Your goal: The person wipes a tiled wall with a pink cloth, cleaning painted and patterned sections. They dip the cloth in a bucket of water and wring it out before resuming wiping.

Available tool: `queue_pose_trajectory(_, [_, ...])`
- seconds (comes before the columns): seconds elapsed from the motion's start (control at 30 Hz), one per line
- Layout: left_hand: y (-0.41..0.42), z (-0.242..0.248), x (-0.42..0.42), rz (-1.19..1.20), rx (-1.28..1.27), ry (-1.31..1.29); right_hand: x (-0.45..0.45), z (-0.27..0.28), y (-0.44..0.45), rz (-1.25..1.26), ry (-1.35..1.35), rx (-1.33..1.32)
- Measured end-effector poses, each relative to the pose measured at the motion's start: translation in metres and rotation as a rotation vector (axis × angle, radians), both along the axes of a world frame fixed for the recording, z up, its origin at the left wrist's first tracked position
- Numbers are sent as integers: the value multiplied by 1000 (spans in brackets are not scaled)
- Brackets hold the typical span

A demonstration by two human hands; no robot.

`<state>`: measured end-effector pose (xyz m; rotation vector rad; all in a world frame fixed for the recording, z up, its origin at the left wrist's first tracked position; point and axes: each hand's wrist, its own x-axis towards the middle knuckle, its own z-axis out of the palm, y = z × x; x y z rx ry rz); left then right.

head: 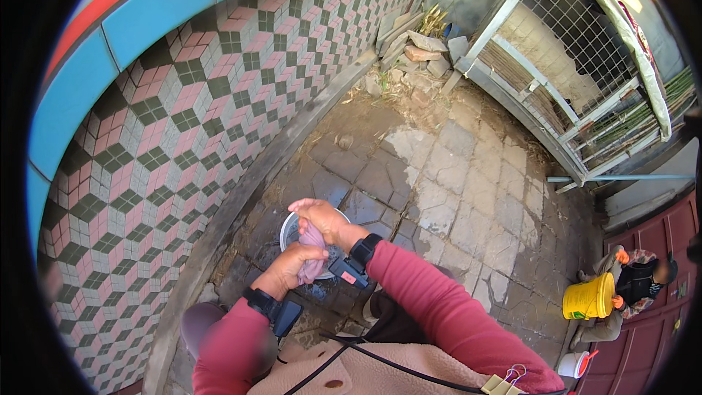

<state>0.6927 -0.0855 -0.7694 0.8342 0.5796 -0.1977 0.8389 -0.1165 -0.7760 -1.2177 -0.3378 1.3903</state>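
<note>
A wet-looking mauve cloth is bunched between my two hands above a round white-rimmed basin. My left hand grips its lower end, the thumb laid across the folds. Farther up, my right hand closes around the other end, its fingers stretched toward the basin's far rim. Greyish water shows inside the basin around the cloth. The palms and wrists hide part of the rim. Each wrist carries a black strap with a small device.
A tiled wall with a concrete curb runs along the left. Wet paving surrounds the basin. Broken bricks lie ahead, beside a mesh cage. At right, a person in orange gloves holds a yellow bucket near a white pail.
</note>
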Motion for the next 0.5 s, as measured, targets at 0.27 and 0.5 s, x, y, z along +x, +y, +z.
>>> queue_pose_trajectory(0.27, [-20, -17, 13, 27, 1164, 288, -21, -31, 10, -360, -117, -156])
queue_pose_trajectory(0.5, [-10, -20, 10, 93, 990, 223, -26, -58, 13, -501, -91, -124])
